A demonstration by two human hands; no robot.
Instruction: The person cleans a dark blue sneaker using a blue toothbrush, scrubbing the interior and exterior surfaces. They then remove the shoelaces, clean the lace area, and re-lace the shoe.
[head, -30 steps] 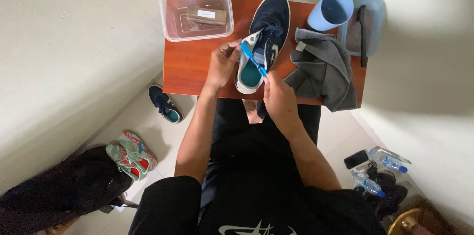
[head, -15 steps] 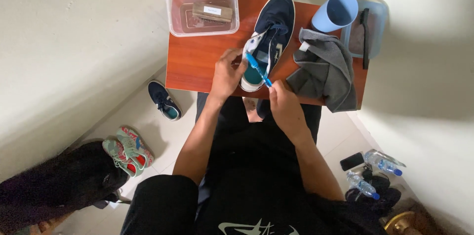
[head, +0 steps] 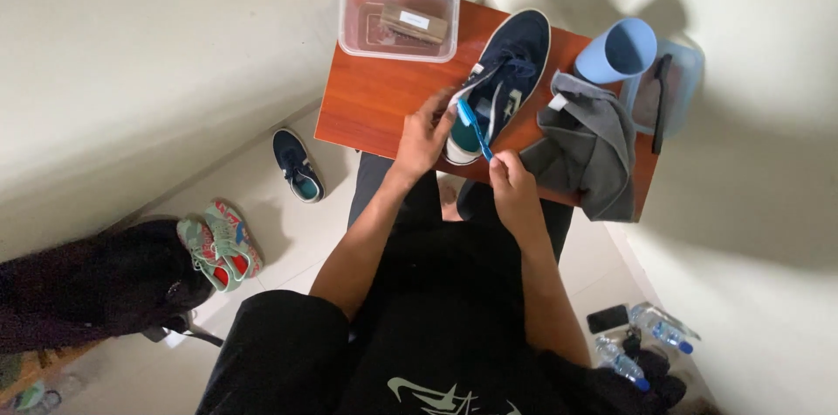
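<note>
Head view. A navy sneaker [head: 504, 75] with white sole lies on the reddish-brown surface [head: 367, 105], toe pointing away from the person, heel at the near edge. The left hand [head: 425, 131] grips the heel end of the sneaker, fingers curled over its rim. The right hand [head: 513, 184] is clenched on the handle of a blue toothbrush [head: 472, 125], whose head rests at the shoe's heel opening.

A clear plastic container [head: 398, 18] stands at the far left corner, a grey cloth [head: 587, 140] lies just right of the sneaker, and a light blue cup [head: 615, 50] lies tipped beyond it. A second navy sneaker [head: 297, 164] rests on the floor.

Against the frame half a second earlier: both hands keep the same grasps; the brush remains at the heel, its position barely altered.
</note>
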